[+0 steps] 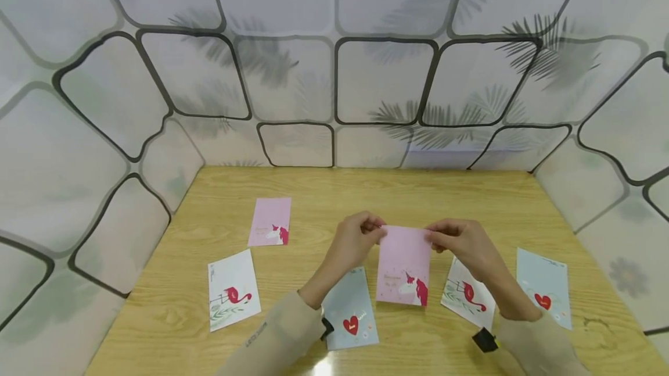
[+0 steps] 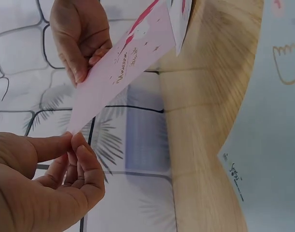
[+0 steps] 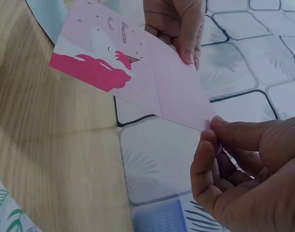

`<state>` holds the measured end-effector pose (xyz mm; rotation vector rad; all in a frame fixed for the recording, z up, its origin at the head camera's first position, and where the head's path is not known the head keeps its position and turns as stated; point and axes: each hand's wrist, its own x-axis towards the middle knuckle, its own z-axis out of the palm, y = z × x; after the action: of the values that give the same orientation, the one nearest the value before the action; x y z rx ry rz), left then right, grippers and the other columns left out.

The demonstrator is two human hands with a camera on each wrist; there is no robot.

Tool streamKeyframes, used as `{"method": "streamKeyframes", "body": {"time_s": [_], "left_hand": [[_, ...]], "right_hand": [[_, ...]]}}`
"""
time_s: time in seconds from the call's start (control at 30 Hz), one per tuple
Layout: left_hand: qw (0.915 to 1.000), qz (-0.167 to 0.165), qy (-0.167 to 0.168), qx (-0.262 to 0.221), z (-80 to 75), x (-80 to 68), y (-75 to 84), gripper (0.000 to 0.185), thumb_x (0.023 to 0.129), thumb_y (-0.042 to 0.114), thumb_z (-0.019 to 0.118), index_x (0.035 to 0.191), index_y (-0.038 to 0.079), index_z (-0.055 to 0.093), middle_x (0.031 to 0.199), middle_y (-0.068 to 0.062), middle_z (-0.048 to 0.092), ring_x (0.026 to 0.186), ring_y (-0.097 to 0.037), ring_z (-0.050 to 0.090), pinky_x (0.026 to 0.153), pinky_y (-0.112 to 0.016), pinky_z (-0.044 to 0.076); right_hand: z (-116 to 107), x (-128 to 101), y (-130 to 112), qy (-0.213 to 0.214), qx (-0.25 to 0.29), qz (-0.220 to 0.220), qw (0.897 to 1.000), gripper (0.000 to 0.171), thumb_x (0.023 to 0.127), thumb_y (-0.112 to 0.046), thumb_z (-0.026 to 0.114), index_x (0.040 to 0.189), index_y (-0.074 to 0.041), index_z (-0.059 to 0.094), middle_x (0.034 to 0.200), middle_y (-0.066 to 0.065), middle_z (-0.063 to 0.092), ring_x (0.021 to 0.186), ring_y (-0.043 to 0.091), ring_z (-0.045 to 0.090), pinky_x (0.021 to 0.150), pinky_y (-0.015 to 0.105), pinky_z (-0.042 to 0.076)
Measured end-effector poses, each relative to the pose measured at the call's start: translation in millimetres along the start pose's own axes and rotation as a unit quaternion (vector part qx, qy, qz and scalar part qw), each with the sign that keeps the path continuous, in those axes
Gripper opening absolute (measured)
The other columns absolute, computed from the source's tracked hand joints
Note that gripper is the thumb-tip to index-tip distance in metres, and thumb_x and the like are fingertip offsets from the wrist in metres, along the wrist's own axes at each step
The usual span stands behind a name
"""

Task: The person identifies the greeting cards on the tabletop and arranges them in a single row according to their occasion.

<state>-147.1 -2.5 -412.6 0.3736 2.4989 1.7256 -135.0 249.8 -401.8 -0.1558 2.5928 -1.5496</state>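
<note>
A pink unicorn card [image 1: 402,257] hangs above the table between both hands. My left hand [image 1: 358,239] pinches its upper left corner between thumb and fingers, and my right hand [image 1: 467,245] pinches the upper right corner. Seen from the right wrist, the pink card [image 3: 181,87] is tilted, with the unicorn print at its far end. Below and left of it lies a light blue heart card [image 1: 355,318], partly under my left wrist. A white flamingo card [image 1: 467,294] lies under my right hand, which covers part of it.
Another pink unicorn card [image 1: 269,222] lies at the back left of the wooden table [image 1: 292,271]. In front of it is a white flamingo card [image 1: 233,290]. A second blue heart card [image 1: 543,289] lies at the right. Patterned fabric walls [image 1: 292,85] enclose the back and sides.
</note>
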Motion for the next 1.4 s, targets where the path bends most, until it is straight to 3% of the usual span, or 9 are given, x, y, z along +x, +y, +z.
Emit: {"method": "streamKeyframes", "body": {"time_s": [0.2,0.43,0.63,0.83,0.93,1.07,1.4], "left_hand": [[0.9999,-0.006,0.010,0.001,-9.0,2.8,2.4,0.006,0.099,0.012,0.071,0.102,0.007,0.073,0.083,0.002,0.067,0.077,-0.019,0.067,0.061,-0.021,0.049],[0.9997,0.005,0.022,-0.001,-25.3,7.5,4.5,0.008,0.101,0.012,0.069,0.102,0.007,0.074,0.085,0.000,0.068,0.080,-0.025,0.068,0.062,-0.023,0.049],[0.9989,0.003,0.044,0.016,-40.8,13.7,3.9,0.008,0.100,0.013,0.070,0.103,0.007,0.076,0.085,-0.001,0.070,0.079,-0.022,0.068,0.064,-0.026,0.052],[0.9979,-0.008,0.060,0.022,-57.2,17.8,2.0,0.008,0.099,0.013,0.071,0.102,0.007,0.076,0.085,-0.002,0.070,0.084,-0.030,0.070,0.065,-0.029,0.051],[0.9975,-0.014,0.064,0.029,-66.3,19.3,2.2,0.009,0.099,0.014,0.071,0.103,0.007,0.076,0.085,-0.003,0.070,0.083,-0.028,0.069,0.065,-0.028,0.050],[0.9957,-0.028,0.072,0.052,-80.6,20.6,1.3,0.010,0.100,0.017,0.071,0.104,0.010,0.077,0.084,-0.001,0.071,0.081,-0.022,0.068,0.066,-0.028,0.049],[0.9944,-0.025,0.058,0.084,-111.7,26.9,-2.2,0.015,0.101,0.019,0.069,0.109,0.008,0.075,0.089,-0.004,0.072,0.084,-0.021,0.069,0.073,-0.032,0.054]], "right_hand": [[3.0,6.3,-9.0,0.024,-0.054,-0.007,0.998,0.026,0.097,-0.026,0.075,0.106,-0.002,0.079,0.089,0.008,0.073,0.080,0.021,0.063,0.068,0.027,0.051],[11.8,15.6,-21.1,0.034,-0.031,-0.014,0.999,0.025,0.097,-0.024,0.076,0.105,-0.001,0.079,0.086,0.010,0.072,0.076,0.023,0.059,0.056,0.028,0.040],[22.6,27.6,-27.8,0.035,-0.007,-0.028,0.999,0.024,0.095,-0.024,0.078,0.103,-0.002,0.079,0.087,0.011,0.071,0.075,0.022,0.059,0.060,0.028,0.047],[36.2,43.6,-34.0,0.031,0.027,-0.030,0.999,0.021,0.094,-0.018,0.078,0.102,0.001,0.079,0.083,0.007,0.070,0.072,0.022,0.057,0.060,0.027,0.047],[42.9,50.9,-37.9,0.027,0.044,-0.030,0.998,0.020,0.093,-0.015,0.078,0.101,0.003,0.078,0.080,0.003,0.068,0.072,0.021,0.057,0.061,0.026,0.048],[52.5,60.0,-44.6,0.017,0.063,-0.031,0.997,0.020,0.093,-0.015,0.079,0.101,0.004,0.078,0.081,0.006,0.069,0.071,0.020,0.056,0.061,0.026,0.048],[71.6,83.8,-61.9,0.004,0.082,-0.023,0.996,0.018,0.091,-0.014,0.079,0.100,0.002,0.078,0.082,0.004,0.072,0.073,0.025,0.059,0.062,0.025,0.050]]}}
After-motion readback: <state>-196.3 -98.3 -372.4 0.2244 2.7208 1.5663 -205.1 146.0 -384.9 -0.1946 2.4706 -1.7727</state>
